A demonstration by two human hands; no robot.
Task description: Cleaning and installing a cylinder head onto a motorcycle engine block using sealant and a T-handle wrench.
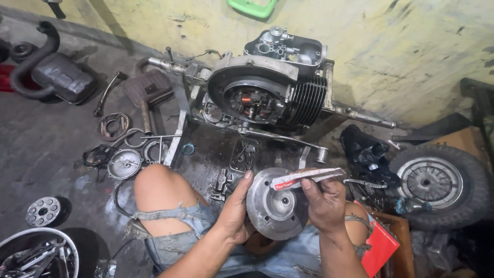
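Presently, status by item:
Left hand [234,213]: grip clamped on the rim of the round metal disc [275,203], thumb on its face, held upright over the lap.
Right hand [324,203]: fingers pinched together on a flattened white-and-red tube [306,178], nozzle end lying across the top of the disc.
Progress: disc face looks bare and dry; no bead of paste shows on it, so application appears not yet done.
Engine [270,90]: on the floor [46,149] against the wall, side cover off, windings exposed; refitting appears outstanding.
Loose parts: rings and round cover [124,163] on the floor, left.
Packages: red flat pack [381,247] at right knee.
Wheel [437,183]: floor, far right.
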